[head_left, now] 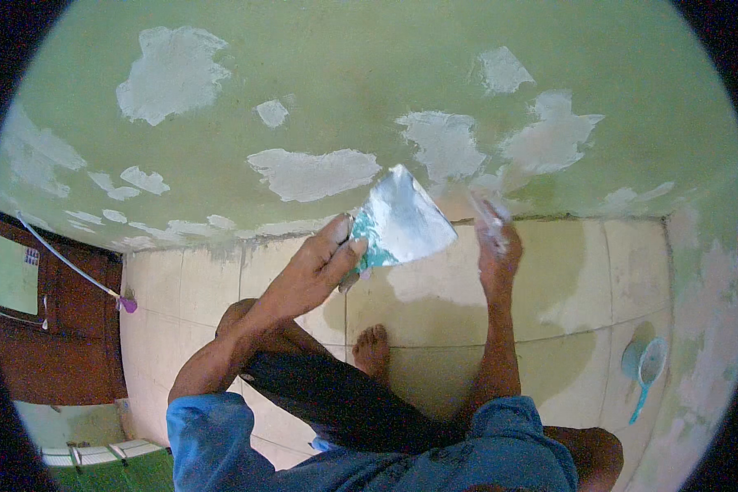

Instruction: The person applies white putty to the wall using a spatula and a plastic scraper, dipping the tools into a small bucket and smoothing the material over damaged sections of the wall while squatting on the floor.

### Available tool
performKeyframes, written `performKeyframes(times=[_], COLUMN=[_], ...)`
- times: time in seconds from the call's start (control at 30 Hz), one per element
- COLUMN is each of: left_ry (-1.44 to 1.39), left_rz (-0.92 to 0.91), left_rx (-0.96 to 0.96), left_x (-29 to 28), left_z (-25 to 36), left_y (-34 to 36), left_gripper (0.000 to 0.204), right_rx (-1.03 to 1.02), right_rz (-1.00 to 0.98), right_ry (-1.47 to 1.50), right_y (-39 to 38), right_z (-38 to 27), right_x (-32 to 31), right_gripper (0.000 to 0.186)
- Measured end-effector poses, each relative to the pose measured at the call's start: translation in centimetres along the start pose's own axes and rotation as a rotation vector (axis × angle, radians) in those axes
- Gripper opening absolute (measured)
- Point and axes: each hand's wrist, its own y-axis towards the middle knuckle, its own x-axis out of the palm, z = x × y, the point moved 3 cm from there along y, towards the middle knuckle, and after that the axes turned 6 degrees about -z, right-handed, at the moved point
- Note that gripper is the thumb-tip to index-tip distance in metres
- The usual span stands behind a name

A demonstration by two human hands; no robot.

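My left hand (324, 258) is closed around the teal part of a wide putty knife (414, 217), its blade raised in front of the wall. White putty smears cover the blade and some of the teal. My right hand (500, 250), blurred by motion, is near the foot of the wall. Its fingers are closed on a thin, pale, putty-smeared tool (482, 209), whose exact kind is too blurred to tell. Behind both hands rises a green wall (328, 90) with several white putty patches (312, 174), some just above the right hand.
Pale floor tiles (180, 287) with darker damp-looking areas surround my bare foot (372, 353). A light blue long-handled dipper (650, 365) lies at the right. On the left, a thin pole with a purple end (127, 304) slants before a brown door (86, 344).
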Motion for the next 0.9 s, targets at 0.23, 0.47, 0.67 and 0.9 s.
performKeyframes(times=[0.23,0.47,0.67,0.9], left_ry=[-0.241,-0.008,-0.214,0.757], left_rz=[-0.007,-0.056,-0.094,0.317], left_rx=[-0.104,0.137,0.066,0.386], left_x=[0.6,0.3,1.0,0.9], left_z=[-0.5,-1.0,-0.2,-0.7], left_y=[-0.5,-0.6,-1.1,-0.2], left_gripper=[0.036,0.040,0.037,0.050], right_rx=[-0.509,0.032,-0.021,0.403], right_rz=[-0.157,0.083,-0.163,-0.080], right_ry=[-0.347,0.083,-0.509,0.831], right_y=[-1.3,-2.6,-3.2,-2.5], right_z=[-5.8,-1.4,2.5,-2.1], right_x=[3.2,2.8,1.5,2.2], right_gripper=[0.031,0.023,0.025,0.036])
